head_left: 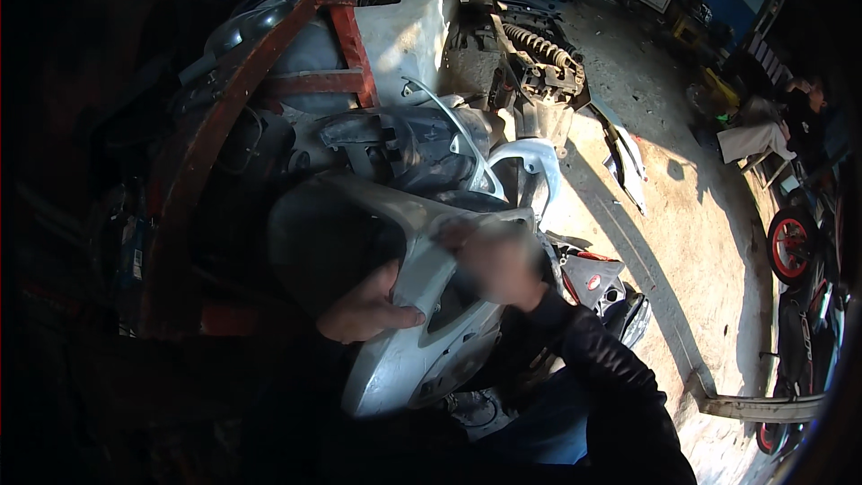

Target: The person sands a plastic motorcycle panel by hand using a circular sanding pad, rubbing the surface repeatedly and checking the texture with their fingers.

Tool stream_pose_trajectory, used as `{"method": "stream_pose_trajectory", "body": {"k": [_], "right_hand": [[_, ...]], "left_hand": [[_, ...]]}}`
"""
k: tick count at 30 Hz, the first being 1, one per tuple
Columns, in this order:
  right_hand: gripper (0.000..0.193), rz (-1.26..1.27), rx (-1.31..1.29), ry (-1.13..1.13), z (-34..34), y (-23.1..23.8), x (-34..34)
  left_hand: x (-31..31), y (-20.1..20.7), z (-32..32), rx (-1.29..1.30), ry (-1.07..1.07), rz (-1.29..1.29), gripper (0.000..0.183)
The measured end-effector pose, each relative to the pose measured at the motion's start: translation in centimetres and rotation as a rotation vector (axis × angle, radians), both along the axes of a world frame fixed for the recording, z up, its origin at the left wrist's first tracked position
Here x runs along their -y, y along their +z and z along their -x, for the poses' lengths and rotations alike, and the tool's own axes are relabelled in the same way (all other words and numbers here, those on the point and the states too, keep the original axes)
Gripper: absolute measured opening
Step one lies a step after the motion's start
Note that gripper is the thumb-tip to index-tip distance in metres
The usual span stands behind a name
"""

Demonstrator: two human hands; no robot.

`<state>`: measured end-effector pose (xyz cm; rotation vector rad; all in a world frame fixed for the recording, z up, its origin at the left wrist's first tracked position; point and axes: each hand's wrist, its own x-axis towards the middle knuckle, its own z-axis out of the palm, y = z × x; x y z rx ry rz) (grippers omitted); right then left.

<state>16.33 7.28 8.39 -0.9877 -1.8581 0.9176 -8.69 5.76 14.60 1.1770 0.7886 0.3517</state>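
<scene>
Fingers of the left hand (366,310) clamp the near edge of a silver-grey scooter body panel (422,341), steadying it upright against the stripped scooter frame (503,54), while the blurred right hand (498,262) presses its upper edge, grip unclear.

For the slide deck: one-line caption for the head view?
Both hands, left and right, grip a silver scooter panel in a workshop.

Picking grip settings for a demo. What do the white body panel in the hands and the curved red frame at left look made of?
White body panel: likely moulded plastic, painted semi-gloss; thin curved shell with cut-outs and soft sheen. The left hand grips its edge; the right hand, blurred, rests on top.
Curved red frame: looks like painted steel, matte and worn, with flat bars and dull patches; rust is uncertain.
</scene>
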Motion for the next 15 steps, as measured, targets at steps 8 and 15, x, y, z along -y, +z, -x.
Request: {"method": "stream_pose_trajectory", "body": {"k": [8,15], "right_hand": [[0.032,-0.125,0.094,0.034,1.6,0.4,-2.0],[0.032,-0.079,0.026,0.068,2.3,0.4,-2.8]], "left_hand": [[1.0,-0.5,-0.6,-0.029,0.002,-0.085,0.078],[1.4,-0.8,-0.3,-0.014,0.027,-0.168,0.078]]}}
